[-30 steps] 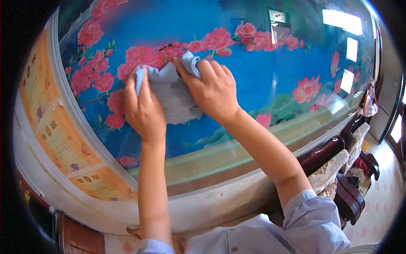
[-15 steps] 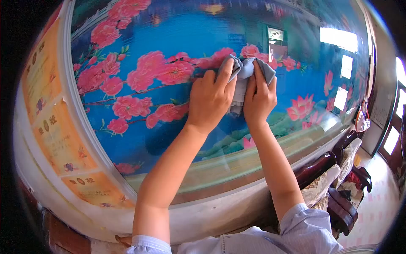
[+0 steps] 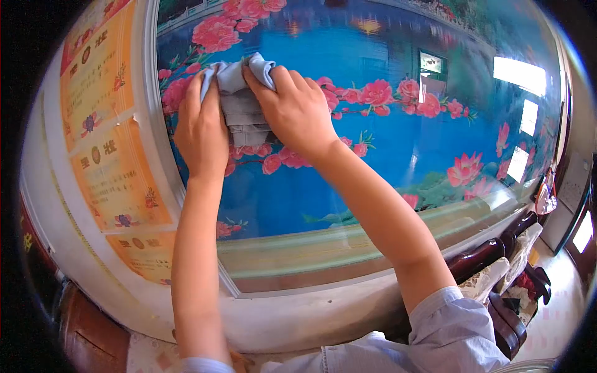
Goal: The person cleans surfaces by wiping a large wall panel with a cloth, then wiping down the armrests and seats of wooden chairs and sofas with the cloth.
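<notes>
A folded blue-grey cloth point(image 3: 239, 102) is pressed against the glossy framed picture point(image 3: 348, 205) of pink blossoms and blue water on the wall. My left hand point(image 3: 204, 133) grips the cloth's left side, close to the frame's left edge. On its other side, my right hand point(image 3: 295, 112) has its fingers closed over the cloth's right part. The two hands sit side by side at about the same height, with grey layers of the cloth showing between them. Parts of the blossoms are hidden behind the hands and cloth.
Orange certificates point(image 3: 102, 68) are stuck to the wall left of the white frame. Dark wooden seating with patterned covers point(image 3: 488, 280) stands along the wall at lower right. A brown wooden piece of furniture point(image 3: 93, 329) is at lower left. Window light reflects in the glossy surface.
Both hands have slid the cloth leftward across the picture, from near its middle to near the left frame edge. The view has shifted left too, showing more of the certificates.
</notes>
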`<act>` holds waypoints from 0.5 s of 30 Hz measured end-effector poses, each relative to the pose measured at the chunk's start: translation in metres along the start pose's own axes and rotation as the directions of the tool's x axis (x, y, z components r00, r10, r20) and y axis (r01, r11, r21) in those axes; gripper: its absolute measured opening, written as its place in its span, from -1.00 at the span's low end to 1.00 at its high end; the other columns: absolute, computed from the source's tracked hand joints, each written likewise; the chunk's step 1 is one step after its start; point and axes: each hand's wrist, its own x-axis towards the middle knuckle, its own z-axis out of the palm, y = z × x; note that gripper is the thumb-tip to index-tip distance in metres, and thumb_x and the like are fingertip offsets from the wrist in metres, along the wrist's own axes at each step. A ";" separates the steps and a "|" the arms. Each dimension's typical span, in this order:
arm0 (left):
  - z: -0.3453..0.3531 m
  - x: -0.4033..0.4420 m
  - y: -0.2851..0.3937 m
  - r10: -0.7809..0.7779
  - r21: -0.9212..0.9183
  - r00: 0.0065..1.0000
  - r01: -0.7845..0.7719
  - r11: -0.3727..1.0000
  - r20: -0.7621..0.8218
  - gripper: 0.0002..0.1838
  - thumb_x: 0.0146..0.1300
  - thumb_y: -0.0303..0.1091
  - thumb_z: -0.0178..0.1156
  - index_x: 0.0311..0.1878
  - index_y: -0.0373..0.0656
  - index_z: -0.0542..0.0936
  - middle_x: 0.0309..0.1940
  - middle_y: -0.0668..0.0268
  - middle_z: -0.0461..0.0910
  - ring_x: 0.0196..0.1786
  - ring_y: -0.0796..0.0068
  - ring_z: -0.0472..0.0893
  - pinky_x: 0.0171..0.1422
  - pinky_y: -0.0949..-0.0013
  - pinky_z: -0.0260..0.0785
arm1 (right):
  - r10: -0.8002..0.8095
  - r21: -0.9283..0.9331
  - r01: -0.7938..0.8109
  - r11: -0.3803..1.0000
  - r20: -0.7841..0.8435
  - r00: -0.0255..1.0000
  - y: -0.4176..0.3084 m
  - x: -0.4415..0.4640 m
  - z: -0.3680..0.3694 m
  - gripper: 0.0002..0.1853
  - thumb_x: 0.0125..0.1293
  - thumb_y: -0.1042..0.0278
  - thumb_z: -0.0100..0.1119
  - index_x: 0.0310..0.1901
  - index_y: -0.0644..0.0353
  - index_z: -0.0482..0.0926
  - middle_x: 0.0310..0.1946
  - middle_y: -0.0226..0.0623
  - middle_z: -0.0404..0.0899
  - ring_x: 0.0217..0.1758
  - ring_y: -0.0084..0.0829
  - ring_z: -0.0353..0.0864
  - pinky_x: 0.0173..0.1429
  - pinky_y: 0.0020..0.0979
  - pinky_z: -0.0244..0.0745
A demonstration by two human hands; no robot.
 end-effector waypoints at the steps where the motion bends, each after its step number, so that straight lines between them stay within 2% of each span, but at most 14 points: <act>1: 0.001 -0.001 -0.001 0.003 -0.001 1.000 -0.003 1.000 0.000 -0.66 0.38 -0.39 0.02 0.19 -0.16 0.53 0.23 0.20 0.46 0.20 0.10 0.51 0.23 0.20 0.39 | 0.010 0.014 -0.010 1.000 0.029 1.000 0.002 0.002 -0.002 -0.54 0.15 0.31 0.08 0.14 -0.03 0.53 -0.28 -0.36 0.42 -0.27 -0.36 0.53 -0.27 -0.27 0.51; 5: 0.016 0.000 0.006 0.026 -0.020 0.995 -0.028 0.999 -0.100 -0.65 0.40 -0.31 0.04 0.17 -0.21 0.54 0.21 0.13 0.48 0.19 0.05 0.51 0.24 0.15 0.37 | 0.024 -0.014 -0.024 1.000 0.041 0.999 0.022 0.005 -0.014 -0.57 0.16 0.32 0.08 0.12 -0.10 0.55 -0.29 -0.36 0.44 -0.29 -0.36 0.57 -0.30 -0.28 0.54; 6: 0.019 0.004 0.014 0.057 -0.025 0.991 -0.060 0.998 -0.124 -0.65 0.40 -0.30 0.05 0.17 -0.22 0.54 0.20 0.11 0.48 0.19 0.04 0.51 0.24 0.13 0.36 | 0.035 -0.049 -0.033 0.998 0.042 0.998 0.032 0.006 -0.018 -0.55 0.14 0.35 0.11 0.12 -0.19 0.57 -0.32 -0.39 0.43 -0.30 -0.37 0.58 -0.30 -0.31 0.55; 7: 0.020 0.005 0.023 0.074 -0.004 0.994 -0.074 0.997 -0.078 -0.67 0.40 -0.32 0.04 0.14 -0.23 0.56 0.19 0.12 0.49 0.18 0.06 0.51 0.22 0.14 0.37 | 0.046 -0.085 -0.042 0.996 0.042 0.998 0.042 0.007 -0.022 -0.51 0.11 0.38 0.14 0.11 -0.28 0.59 -0.36 -0.42 0.42 -0.31 -0.38 0.59 -0.31 -0.34 0.56; 10: 0.032 0.019 0.063 0.119 -0.013 0.991 -0.120 0.993 -0.058 -0.69 0.37 -0.34 0.06 0.11 -0.23 0.57 0.20 0.15 0.49 0.16 0.07 0.53 0.19 0.15 0.39 | 0.046 -0.157 -0.035 0.987 0.064 0.997 0.083 0.004 -0.042 -0.60 0.20 0.30 0.08 0.08 -0.29 0.59 -0.31 -0.39 0.49 -0.33 -0.32 0.64 -0.35 -0.30 0.58; 11: 0.041 0.026 0.079 0.153 0.016 0.976 -0.152 0.988 -0.153 -0.77 0.28 -0.40 0.13 -0.03 -0.13 0.64 0.12 0.37 0.55 -0.13 0.19 0.58 -0.04 0.19 0.47 | 0.062 -0.178 -0.049 0.983 0.066 0.996 0.097 0.001 -0.051 -0.60 0.20 0.29 0.08 0.08 -0.31 0.59 -0.31 -0.40 0.51 -0.31 -0.32 0.65 -0.34 -0.30 0.59; 14: 0.061 0.038 0.133 0.171 -0.062 0.972 -0.183 0.981 -0.161 -0.76 0.24 -0.41 0.14 -0.04 -0.12 0.65 0.10 0.38 0.55 -0.16 0.20 0.57 -0.08 0.19 0.47 | 0.156 -0.228 -0.143 0.963 0.040 0.987 0.146 -0.015 -0.073 -0.60 0.21 0.30 0.06 0.06 -0.37 0.61 -0.32 -0.36 0.54 -0.32 -0.27 0.66 -0.30 -0.27 0.60; 15: 0.072 0.042 0.152 0.206 -0.056 0.958 -0.221 0.974 -0.201 -0.77 0.21 -0.41 0.15 -0.08 -0.11 0.65 0.08 0.40 0.56 -0.20 0.24 0.56 -0.15 0.20 0.45 | 0.152 -0.241 -0.138 0.961 0.040 0.988 0.164 -0.023 -0.081 -0.60 0.21 0.30 0.06 0.06 -0.37 0.61 -0.32 -0.36 0.54 -0.32 -0.27 0.66 -0.30 -0.27 0.60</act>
